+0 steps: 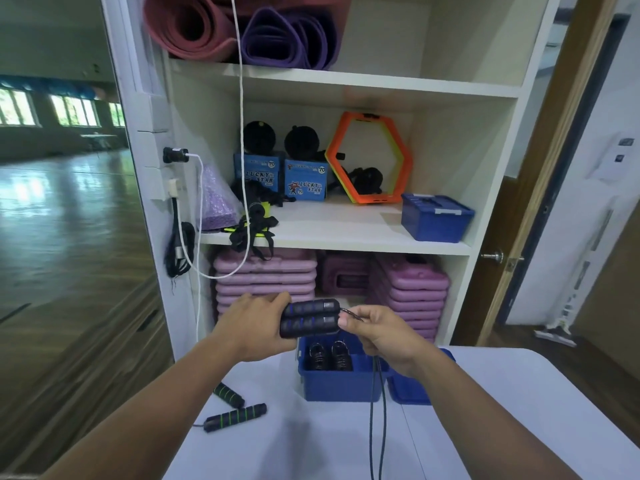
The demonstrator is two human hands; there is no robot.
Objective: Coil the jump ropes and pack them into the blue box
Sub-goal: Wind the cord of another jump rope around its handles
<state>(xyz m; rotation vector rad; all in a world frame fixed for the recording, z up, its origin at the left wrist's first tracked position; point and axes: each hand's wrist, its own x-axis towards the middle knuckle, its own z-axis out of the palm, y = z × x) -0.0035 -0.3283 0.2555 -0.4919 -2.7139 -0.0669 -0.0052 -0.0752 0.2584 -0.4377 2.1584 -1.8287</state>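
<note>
Jump rope (308,322), black foam handles with blue bands: both handles stacked side by side, lying level, held just above the blue box (332,386).
Left hand (256,327): fingers (277,299) curled tight round the left ends of the handles, gripping the pair together.
Right hand (381,336): fingers (346,321) pinched closed on the cord (375,410) right where it leaves the handles' right ends. Cord hanging in two strands past the box front, down to the bottom edge of view.
Blue box: open, standing on the pale surface (502,410) near its far edge. Two dark coiled items inside, too small to tell more.
Lid (412,389), blue: flat on the surface, against the box's right side, partly hidden by the right wrist.
Second rope (235,408), green-banded handles: loose on the surface, left of the box, apart from it.
Behind: white shelf unit (346,237). Middle shelf: shelf box (436,218), blue, lid on, at the right end. Orange hexagon frame (369,159) just left of it. Purple boards (263,275) stacked on the shelf below.
</note>
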